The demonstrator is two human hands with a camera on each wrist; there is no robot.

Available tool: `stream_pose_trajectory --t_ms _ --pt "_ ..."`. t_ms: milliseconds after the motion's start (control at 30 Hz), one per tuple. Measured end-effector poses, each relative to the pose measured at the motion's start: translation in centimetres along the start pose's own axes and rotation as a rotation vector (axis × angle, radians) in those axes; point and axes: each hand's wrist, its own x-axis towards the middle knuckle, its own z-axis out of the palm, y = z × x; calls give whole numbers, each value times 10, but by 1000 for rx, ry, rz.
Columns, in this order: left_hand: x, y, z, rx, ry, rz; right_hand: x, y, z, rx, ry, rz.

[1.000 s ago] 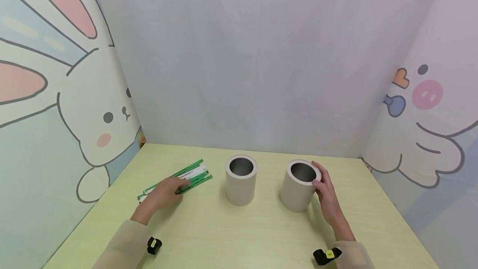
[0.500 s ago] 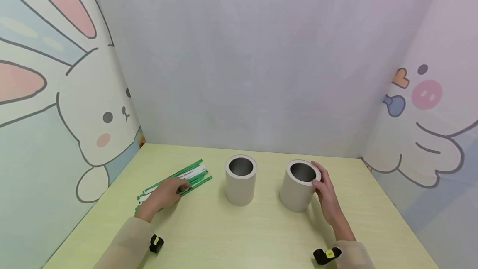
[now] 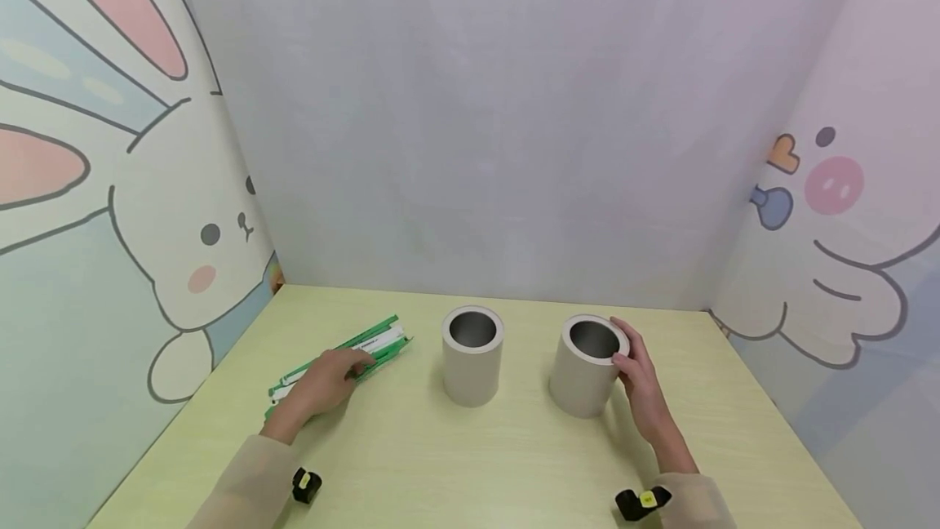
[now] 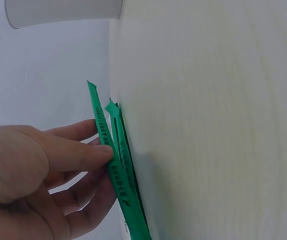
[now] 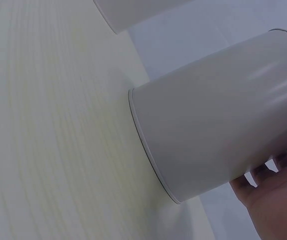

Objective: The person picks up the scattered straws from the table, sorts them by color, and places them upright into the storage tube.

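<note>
Backdrop (image 3: pixel 470 121): pale lilac-grey sheet behind mid can (image 3: pixel 472 374).
Rabbit panel (image 3: pixel 172 243): cartoon print, well left of mid can.
Bird panel (image 3: pixel 833 260): cartoon print, pink cheek, well right of mid can.
Table (image 3: pixel 441 472): pale yellow, light grain, under mid can.
Mid can: off-white, thick rim, dark inside, mouth up.
Right can (image 3: pixel 576 386): same type, mouth up, right of mid can, gap between.
Sleeves: beige; left sleeve (image 3: pixel 246 484) nearer the wearer and left of mid can, right sleeve (image 3: pixel 693 500) nearer and right.
Right hand (image 3: pixel 645 394): right of mid can, gripping right can's outer side near the rim, thumb on near side, fingers curled round far side.
Left hand (image 3: pixel 323 382): left of mid can, pinching one green packet, thumb against fingers.
Packets (image 3: pixel 378 341): green and white, long, slim, bundled on a slant left of mid can, apart from it, partly hidden by left hand.
Green packet (image 4: pixel 114 172): dark print, left of mid can, tip angled off the neighbouring packet.
</note>
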Motion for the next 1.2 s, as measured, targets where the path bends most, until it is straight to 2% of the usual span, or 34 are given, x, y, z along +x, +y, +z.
stream_pose_trajectory --t_ms 333,467,600,733,1033,1200 --pt "3 18 -9 -207 114 22 0 0 1 2 3 2" --pt "6 23 -9 -320 145 -34 -1 1 0 -2 3 2" --pt "10 28 -7 -393 166 -97 0 1 0 -3 2 2" --pt "14 36 -7 -484 188 -124 0 0 0 -3 -2 5" --pt "26 66 -11 -761 231 -64 0 -1 2 3 -5 4" --pt "35 91 -14 -890 263 -46 0 -1 2 6 3 14"
